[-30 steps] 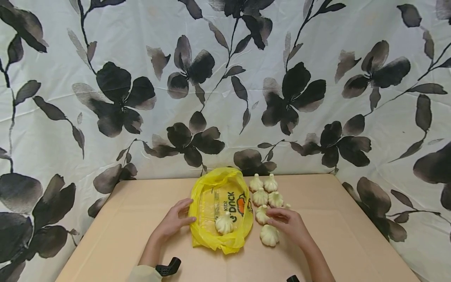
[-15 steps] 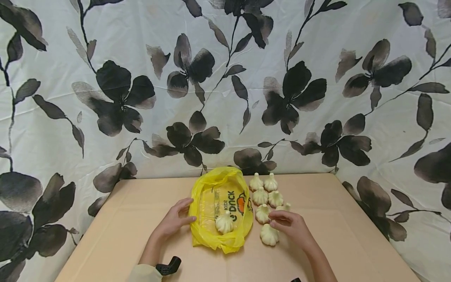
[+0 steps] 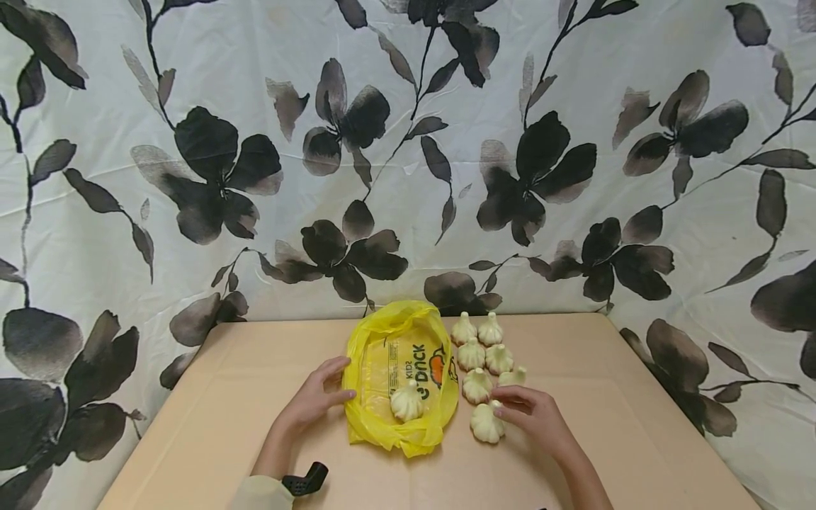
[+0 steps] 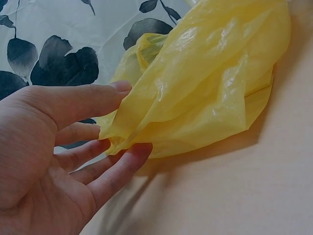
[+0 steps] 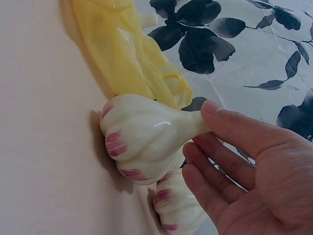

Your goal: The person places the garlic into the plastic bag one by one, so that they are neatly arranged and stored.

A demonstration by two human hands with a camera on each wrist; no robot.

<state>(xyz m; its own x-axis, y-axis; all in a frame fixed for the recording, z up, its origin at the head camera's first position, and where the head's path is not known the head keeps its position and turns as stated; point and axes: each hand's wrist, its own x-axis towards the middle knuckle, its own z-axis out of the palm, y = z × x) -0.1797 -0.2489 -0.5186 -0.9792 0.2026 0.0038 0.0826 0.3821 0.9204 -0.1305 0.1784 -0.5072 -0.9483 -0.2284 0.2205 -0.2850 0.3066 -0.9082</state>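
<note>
My left hand (image 3: 316, 393) pinches the left rim of a yellow plastic bag (image 3: 363, 425), thumb on one side and fingers on the other in the left wrist view. The bag's mouth is spread wide, and one garlic bulb (image 3: 406, 402) lies inside over printed lettering. To the right of the bag, my right hand (image 3: 532, 418) holds the stem of the nearest garlic bulb (image 5: 142, 137) between thumb and fingers. That bulb is glossy and cream-white with pink streaks, its body low by the table. Another garlic bulb (image 5: 178, 203) shows under the fingers in the right wrist view.
Several more garlic bulbs (image 3: 472, 354) stand in two rough columns along the bag's right side, toward the back. A pale tan table (image 3: 612, 425) carries everything. Behind its far edge hangs a white cloth (image 3: 421, 198) with dark flower prints.
My right hand has moved slightly right and toward me, from beside the second-nearest garlic bulb to the nearest one's stem. The left hand and bag have stayed in place.
</note>
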